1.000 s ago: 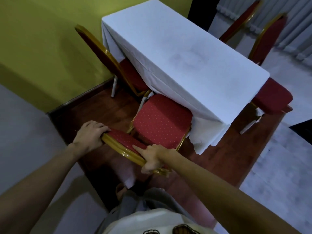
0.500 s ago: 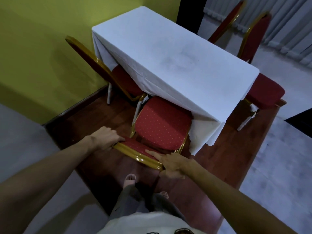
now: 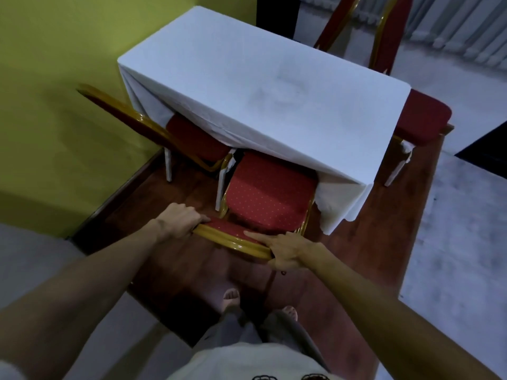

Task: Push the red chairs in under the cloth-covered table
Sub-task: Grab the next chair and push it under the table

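A red chair with a gold frame stands in front of me, its seat partly under the white cloth-covered table. My left hand grips the left end of its gold backrest rail. My right hand lies on the right end of the rail, fingers stretched along it. A second red chair sits to the left, its seat mostly under the cloth. A third red chair stands at the table's right end, seat partly under.
A yellow-green wall runs along the left. Two more red chair backs stand beyond the table's far side. The table stands on a dark wooden platform, with grey carpet to the right. My feet show below the chair.
The chair has slid farther in under the cloth, and I have stepped after it. My right hand's grip has loosened into flat fingers on the rail.
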